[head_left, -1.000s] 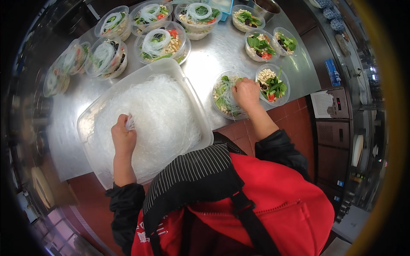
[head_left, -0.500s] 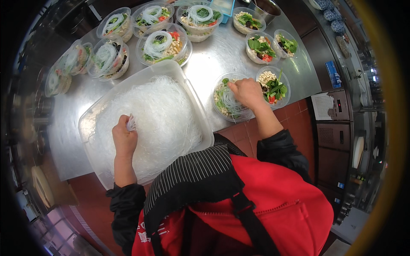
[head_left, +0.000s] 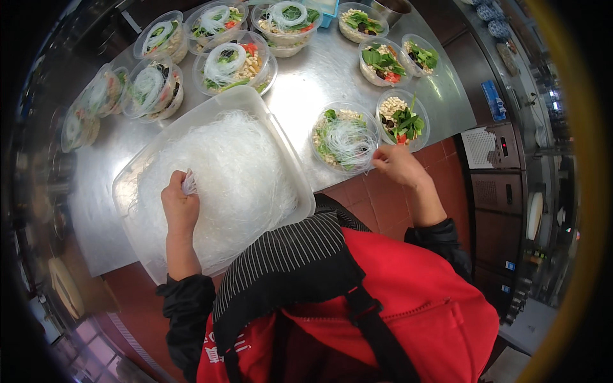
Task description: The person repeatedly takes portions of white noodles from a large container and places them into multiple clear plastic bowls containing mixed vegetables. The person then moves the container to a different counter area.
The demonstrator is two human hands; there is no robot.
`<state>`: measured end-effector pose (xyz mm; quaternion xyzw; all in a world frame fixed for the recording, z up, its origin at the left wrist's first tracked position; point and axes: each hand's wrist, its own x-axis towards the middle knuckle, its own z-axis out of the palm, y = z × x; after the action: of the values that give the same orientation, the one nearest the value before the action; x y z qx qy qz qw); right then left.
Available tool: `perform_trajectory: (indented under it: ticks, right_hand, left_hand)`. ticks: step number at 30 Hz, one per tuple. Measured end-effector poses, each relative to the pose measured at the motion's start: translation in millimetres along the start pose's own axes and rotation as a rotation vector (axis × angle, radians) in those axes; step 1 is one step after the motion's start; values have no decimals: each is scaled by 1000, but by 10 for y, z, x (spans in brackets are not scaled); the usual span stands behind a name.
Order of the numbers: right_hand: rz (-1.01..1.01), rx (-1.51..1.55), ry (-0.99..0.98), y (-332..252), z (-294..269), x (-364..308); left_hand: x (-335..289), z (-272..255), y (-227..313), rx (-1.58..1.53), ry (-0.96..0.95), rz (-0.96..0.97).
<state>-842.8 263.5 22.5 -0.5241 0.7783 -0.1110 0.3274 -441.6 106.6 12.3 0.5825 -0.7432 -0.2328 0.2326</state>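
My left hand [head_left: 181, 203] is closed around a small bunch of glass noodles [head_left: 189, 183], with the ends poking out past the thumb. It is over a large translucent plastic tub [head_left: 288, 143] heaped with loose glass noodles [head_left: 223, 172]. To the right of the tub, a round clear plastic bowl [head_left: 317, 116] holds greens, pale diced bits and a tangle of glass noodles [head_left: 350, 142] on top. At that bowl's near right rim, my right hand [head_left: 401, 167] pinches stray noodle strands hanging over the edge.
Several noodle-topped bowls [head_left: 234, 67] stand across the back left of the steel table [head_left: 297, 86]. Bowls without noodles on top, including one of greens and tomato [head_left: 403, 120], line the right side. A blue container [head_left: 329, 11] sits at the back. Red tile floor [head_left: 364, 198] shows below the table edge.
My right hand has moved from above the noodles in the bowl to its near right rim, uncovering the tangle. My left hand keeps its bunch over the tub. The whole view has shifted slightly.
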Motion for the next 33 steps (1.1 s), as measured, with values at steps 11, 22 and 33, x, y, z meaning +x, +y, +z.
perform_trajectory:
  ticks: [11,22,33]
  right_hand:
    - [-206,-72,85,-321,219,367]
    - [-95,-25,450,-232,30,134]
    - [-351,-373,318,-516,525,575]
  left_hand:
    - [26,8,-9,7,-6,19]
    - [23,-11,0,-6,-1,18]
    - [2,-15,-4,27,25,46]
